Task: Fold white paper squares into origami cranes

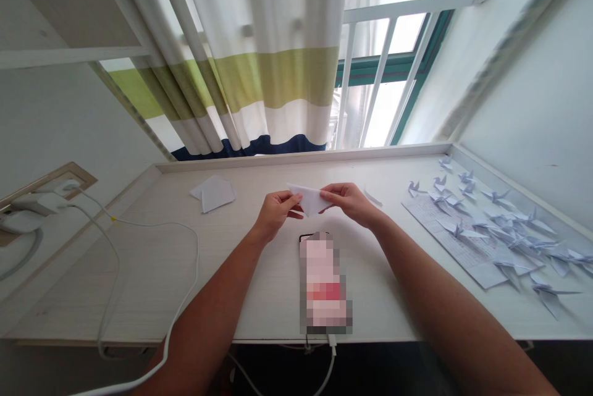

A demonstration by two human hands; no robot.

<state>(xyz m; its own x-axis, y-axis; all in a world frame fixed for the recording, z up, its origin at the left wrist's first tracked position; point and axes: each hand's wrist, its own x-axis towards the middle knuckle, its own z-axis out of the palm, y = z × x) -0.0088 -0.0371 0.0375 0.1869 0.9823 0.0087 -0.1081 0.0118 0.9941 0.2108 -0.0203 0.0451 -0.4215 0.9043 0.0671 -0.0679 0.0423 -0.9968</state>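
A white sheet of paper (313,201), folded to a triangle with its point downward, is held up between my two hands above the desk. My left hand (278,210) pinches its left side between thumb and fingers. On the right side, my right hand (347,199) grips it the same way, thumb in front. Below the paper lies a phone (323,278), its screen blurred out, with a cable plugged into its near end. Left of my hands rest a few white paper squares (217,195).
Many folded paper cranes (503,229) cover the desk's right side, some on a printed sheet (456,248). A white charging cable (197,254) loops across the left from a wall socket strip (46,198). A striped curtain (273,75) hangs behind the white desk (259,285).
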